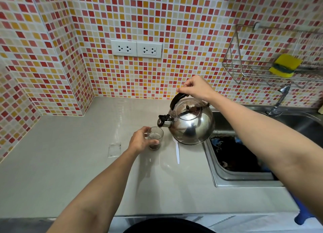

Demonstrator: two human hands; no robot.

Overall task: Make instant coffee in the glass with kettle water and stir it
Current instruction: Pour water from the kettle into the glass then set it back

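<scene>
A small clear glass (156, 136) stands on the grey counter (70, 154) with dark coffee at its bottom. My left hand (140, 140) is wrapped around the glass from the left. A shiny steel kettle (191, 123) with a black handle is tilted leftward above the counter, its spout right over the glass rim. A thin stream of water runs from the spout into the glass. My right hand (196, 88) grips the kettle's handle from above. A white plastic spoon (177, 151) lies flat on the counter right of the glass, partly under the kettle.
A steel sink (216, 173) with dark contents sits to the right, a tap (279, 100) behind it. A wire rack (244, 72) holding a yellow sponge (284, 65) hangs on the tiled wall. Two wall sockets (136, 48) are above the counter. An empty sachet (114, 149) lies left of the glass.
</scene>
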